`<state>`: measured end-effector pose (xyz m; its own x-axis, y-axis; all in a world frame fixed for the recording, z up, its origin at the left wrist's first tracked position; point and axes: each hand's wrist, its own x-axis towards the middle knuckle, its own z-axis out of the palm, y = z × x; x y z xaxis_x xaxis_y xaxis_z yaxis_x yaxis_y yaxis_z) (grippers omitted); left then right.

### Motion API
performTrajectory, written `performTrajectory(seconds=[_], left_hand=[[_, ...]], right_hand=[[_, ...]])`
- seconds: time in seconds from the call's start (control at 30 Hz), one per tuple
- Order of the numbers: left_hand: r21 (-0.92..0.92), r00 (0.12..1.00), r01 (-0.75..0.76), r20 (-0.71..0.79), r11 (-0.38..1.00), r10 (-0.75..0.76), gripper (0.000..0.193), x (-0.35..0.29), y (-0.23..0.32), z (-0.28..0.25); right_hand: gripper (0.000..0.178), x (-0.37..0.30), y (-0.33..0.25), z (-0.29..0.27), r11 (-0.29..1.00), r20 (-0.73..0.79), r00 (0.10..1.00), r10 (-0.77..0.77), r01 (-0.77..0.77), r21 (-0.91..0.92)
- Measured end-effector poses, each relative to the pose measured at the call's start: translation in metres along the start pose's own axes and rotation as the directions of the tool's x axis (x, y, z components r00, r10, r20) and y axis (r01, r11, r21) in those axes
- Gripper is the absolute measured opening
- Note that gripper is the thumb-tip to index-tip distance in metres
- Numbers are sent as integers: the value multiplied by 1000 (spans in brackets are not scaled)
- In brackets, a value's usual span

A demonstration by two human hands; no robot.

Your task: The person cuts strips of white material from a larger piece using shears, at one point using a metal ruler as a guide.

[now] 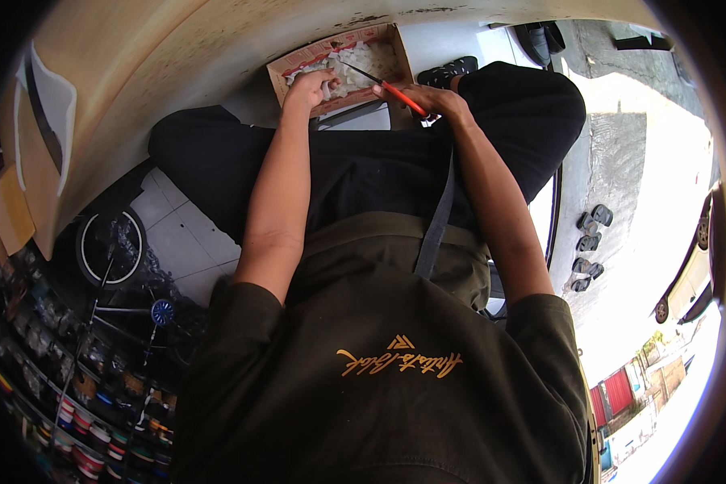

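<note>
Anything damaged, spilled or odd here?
The pale panel beyond the box has dark patchy marks, maybe stains or chipping; can't tell which. The pale scraps look contained in the box. Nothing else stands out.

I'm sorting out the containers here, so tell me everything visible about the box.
The box is shallow, oblong and open-topped, apparently cardboard, with reddish printing and a brown inner right side. White scraps lie in it. It sits slanted before the person's folded legs. The left hand is over its near left part; the orange handled tool in the right hand points over it. Whether either hand touches its walls is unclear.
</note>
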<state>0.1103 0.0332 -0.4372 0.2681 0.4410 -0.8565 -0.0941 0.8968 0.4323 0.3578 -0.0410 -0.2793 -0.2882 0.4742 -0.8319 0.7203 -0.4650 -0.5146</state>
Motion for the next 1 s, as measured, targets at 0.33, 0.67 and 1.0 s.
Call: performTrajectory(seconds=[0.33, 0.67, 1.0], left_hand=[[-47, 997, 27, -68, 999, -30, 16, 2, 2, -5], [30, 993, 60, 102, 998, -62, 13, -15, 4, 13], [107, 996, 76, 33, 991, -80, 19, -10, 4, 7]], right_hand=[[100, 13, 4, 2, 998, 47, 998, 52, -53, 22], [83, 43, 33, 8, 971, -8, 972, -236, 235, -52], [85, 13, 14, 11, 994, -109, 993, -50, 60, 91]])
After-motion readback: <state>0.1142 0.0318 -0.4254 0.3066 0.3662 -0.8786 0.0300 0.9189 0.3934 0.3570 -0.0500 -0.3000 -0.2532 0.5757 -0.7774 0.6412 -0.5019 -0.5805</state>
